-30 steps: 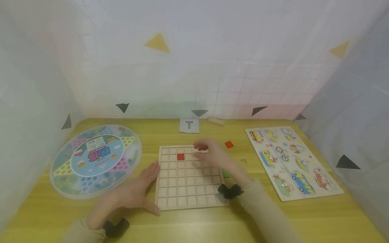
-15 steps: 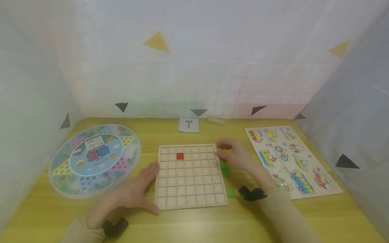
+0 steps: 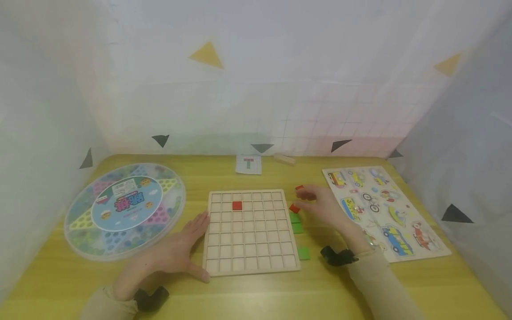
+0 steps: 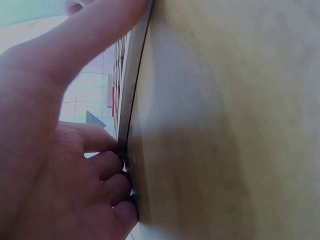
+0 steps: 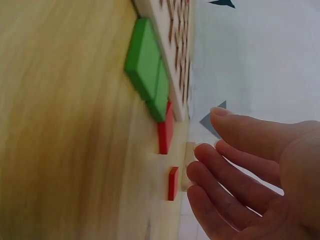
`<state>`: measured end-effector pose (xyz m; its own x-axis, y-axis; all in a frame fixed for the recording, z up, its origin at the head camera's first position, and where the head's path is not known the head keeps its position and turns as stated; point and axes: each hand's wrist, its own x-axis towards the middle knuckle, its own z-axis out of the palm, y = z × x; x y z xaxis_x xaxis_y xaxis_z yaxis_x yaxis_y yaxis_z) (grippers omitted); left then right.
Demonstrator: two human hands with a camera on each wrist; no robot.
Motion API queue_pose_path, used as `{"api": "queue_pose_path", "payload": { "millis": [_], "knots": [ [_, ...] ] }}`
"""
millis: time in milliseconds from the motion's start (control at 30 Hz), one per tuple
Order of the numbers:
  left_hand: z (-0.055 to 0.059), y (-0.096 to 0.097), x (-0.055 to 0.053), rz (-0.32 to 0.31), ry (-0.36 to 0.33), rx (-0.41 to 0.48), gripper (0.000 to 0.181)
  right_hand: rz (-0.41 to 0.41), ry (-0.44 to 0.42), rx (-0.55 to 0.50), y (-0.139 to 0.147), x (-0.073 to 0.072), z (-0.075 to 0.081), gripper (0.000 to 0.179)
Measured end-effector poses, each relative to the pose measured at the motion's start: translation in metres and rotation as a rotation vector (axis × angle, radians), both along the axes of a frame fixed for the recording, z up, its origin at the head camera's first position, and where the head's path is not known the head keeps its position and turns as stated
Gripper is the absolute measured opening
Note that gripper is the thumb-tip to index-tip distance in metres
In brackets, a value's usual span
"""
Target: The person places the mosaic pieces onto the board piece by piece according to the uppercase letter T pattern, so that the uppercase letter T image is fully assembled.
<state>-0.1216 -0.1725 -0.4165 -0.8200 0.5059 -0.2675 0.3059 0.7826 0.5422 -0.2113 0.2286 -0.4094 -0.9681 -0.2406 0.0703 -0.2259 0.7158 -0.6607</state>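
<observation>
A wooden grid board [image 3: 252, 240] lies in the middle of the table, with one red square tile [image 3: 237, 206] set in a cell near its top left. My left hand [image 3: 176, 251] rests against the board's left edge, thumb and fingers spread. In the left wrist view, the fingertips [image 4: 116, 187] touch the table beside that edge. My right hand [image 3: 322, 205] hovers right of the board, fingers loosely bent and holding nothing. Close by it lie two loose red tiles [image 5: 173, 184], one partly behind the fingers in the head view. Several green tiles [image 3: 304, 254] lie along the board's right edge.
A round Chinese checkers box [image 3: 176, 213] occupies the left side. On the right is a wooden vehicle puzzle [image 3: 394, 233], partly behind the right arm. At the back are a card with a T pattern [image 3: 249, 165] and a small wooden block [image 3: 284, 159].
My right hand has moved right, from above the board to beside the loose red tiles. The tiles along the right edge are now uncovered. My left hand stays put.
</observation>
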Motion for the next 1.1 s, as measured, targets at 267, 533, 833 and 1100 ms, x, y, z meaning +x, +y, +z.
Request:
{"api": "queue_pose_path", "payload": {
  "millis": [267, 533, 833, 1100],
  "knots": [
    [0.000, 0.001, 0.000, -0.007, 0.007, -0.008, 0.143, -0.008, -0.002, 0.023, 0.007, -0.003, -0.011, 0.036],
    [0.001, 0.001, 0.000, 0.007, -0.003, -0.011, 0.143, -0.010, -0.023, 0.035, 0.008, -0.003, -0.015, 0.035],
    [-0.001, 0.000, -0.001, 0.000, 0.003, -0.011, 0.143, 0.001, -0.016, 0.031, 0.007, -0.002, -0.017, 0.034],
    [-0.002, -0.002, -0.002, -0.006, -0.002, -0.003, 0.143, -0.003, 0.012, 0.053, 0.005, -0.003, -0.019, 0.037]
  ]
}}
